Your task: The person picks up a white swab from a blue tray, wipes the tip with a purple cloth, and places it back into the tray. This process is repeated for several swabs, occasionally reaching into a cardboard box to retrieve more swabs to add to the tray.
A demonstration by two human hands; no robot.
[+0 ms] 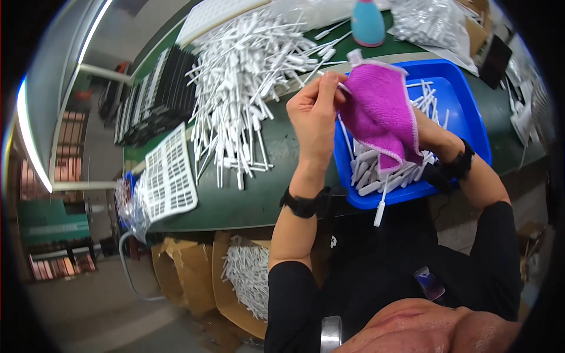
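Note:
My left hand (313, 115) is closed in a pinch on a thin white plastic stick (345, 88), which runs up against a purple cloth (379, 103). The cloth is raised above the blue tray (479, 135) and wraps over my right hand (428, 130), whose fingers it hides; that hand grips the cloth. Below the cloth's lower corner, a white stick with a paddle-shaped end (380, 213) hangs past the tray's near rim. Several similar white sticks (371, 176) lie in the tray under the cloth.
A large heap of white sticks (241, 88) covers the green table (276, 197) left of my hands. Beyond stand a blue spray bottle (367, 26) and clear plastic bags (426, 26). A white grid tray (170, 173), stacked black trays (159, 88) and a cardboard box (220, 294) are at left.

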